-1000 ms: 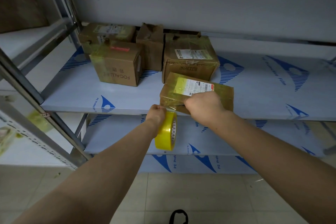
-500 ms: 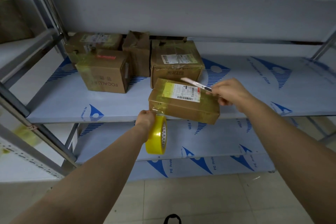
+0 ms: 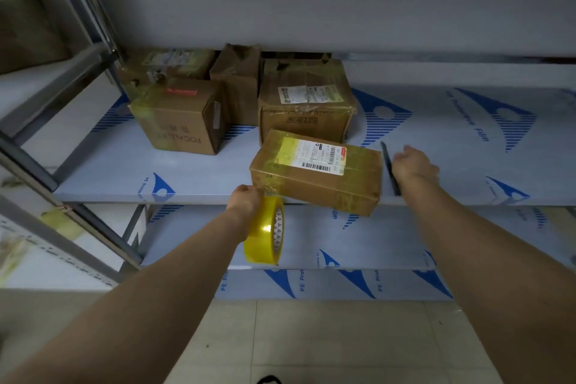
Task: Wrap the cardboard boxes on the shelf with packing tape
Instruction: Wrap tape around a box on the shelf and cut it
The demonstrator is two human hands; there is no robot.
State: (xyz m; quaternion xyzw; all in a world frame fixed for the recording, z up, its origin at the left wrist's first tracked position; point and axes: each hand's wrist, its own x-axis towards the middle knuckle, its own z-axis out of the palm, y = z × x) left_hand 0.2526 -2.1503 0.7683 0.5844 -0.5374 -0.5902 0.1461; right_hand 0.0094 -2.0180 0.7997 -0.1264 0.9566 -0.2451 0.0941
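A flat cardboard box (image 3: 314,187) with a white shipping label lies tilted at the front edge of the shelf (image 3: 118,171), partly overhanging it and shiny with tape. My left hand (image 3: 246,199) grips a yellow roll of packing tape (image 3: 263,234) just below the shelf edge. A short strip of tape runs from the roll to the box's near left corner. My right hand (image 3: 413,164) rests on the shelf to the right of the box, fingers loose. A thin dark cutter (image 3: 389,165) lies on the shelf against that hand.
Behind the flat box stand a taped box (image 3: 305,109), a "FOCALL" box (image 3: 177,121) and two more boxes (image 3: 237,78) at the back wall. A metal upright (image 3: 84,6) rises at left. A lower shelf (image 3: 389,240) and tiled floor sit below.
My right hand left the box top, lifted a thin cutter, then moved right and lowered it flat onto the shelf. The box turned slightly. My left hand kept the roll.
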